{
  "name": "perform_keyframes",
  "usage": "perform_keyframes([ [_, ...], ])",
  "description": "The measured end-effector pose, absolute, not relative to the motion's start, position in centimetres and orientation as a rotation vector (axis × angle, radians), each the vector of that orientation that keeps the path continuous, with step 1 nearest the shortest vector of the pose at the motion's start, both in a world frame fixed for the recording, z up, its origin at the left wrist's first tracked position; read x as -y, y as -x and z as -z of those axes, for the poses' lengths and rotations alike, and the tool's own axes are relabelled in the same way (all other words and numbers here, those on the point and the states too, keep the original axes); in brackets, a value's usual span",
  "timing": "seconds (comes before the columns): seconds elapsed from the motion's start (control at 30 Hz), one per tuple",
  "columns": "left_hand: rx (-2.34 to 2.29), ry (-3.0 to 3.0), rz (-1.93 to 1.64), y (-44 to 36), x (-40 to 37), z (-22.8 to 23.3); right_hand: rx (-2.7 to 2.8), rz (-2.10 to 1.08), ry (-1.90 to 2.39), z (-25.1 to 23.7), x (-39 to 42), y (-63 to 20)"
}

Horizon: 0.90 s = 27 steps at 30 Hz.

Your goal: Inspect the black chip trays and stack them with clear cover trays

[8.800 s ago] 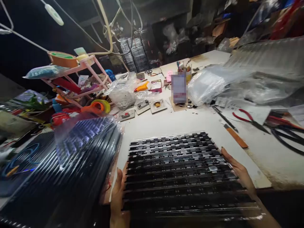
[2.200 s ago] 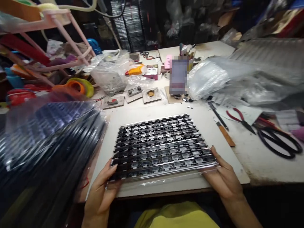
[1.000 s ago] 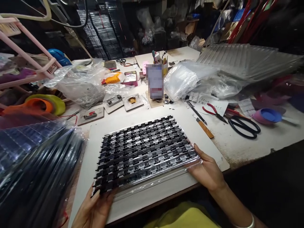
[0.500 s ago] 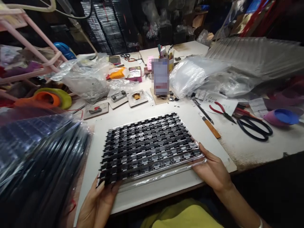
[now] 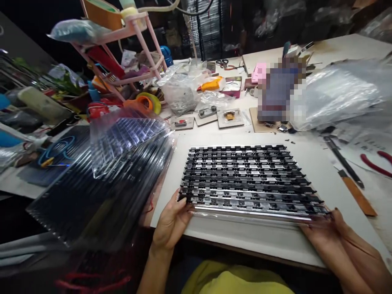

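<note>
Near the front edge of the white board point(image 5: 269, 245), I had my left hand point(image 5: 171, 222) and right hand point(image 5: 324, 234), each with fingers clamped on a near corner of the one tray of black parts point(image 5: 249, 181), which lay flat on that board. My right forearm ran out of frame. Leftward, a leaning stack of bagged trays point(image 5: 104, 183) crowded the board's edge; its count was unreadable through the plastic. Behind stood three small fixtures point(image 5: 208, 116), one pink rack point(image 5: 128, 53), and a blurred box point(image 5: 277, 94).
</note>
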<state>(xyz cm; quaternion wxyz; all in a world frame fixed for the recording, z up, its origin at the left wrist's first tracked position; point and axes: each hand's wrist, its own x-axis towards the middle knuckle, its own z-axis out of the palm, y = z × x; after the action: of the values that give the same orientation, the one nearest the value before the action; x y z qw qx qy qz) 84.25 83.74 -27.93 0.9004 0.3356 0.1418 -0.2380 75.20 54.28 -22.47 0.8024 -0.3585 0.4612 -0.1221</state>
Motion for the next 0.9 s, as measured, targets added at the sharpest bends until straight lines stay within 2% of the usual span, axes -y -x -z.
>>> perform_keyframes([
  [0.33,-0.267,-0.709,0.52,-84.1,-83.9,27.7,-0.936,0.262,0.889,23.0,-54.4,-74.8],
  [0.9,-0.372,-0.741,0.494,-84.2,-83.8,27.6,-0.645,0.194,0.749,23.3,-53.9,-74.9],
])
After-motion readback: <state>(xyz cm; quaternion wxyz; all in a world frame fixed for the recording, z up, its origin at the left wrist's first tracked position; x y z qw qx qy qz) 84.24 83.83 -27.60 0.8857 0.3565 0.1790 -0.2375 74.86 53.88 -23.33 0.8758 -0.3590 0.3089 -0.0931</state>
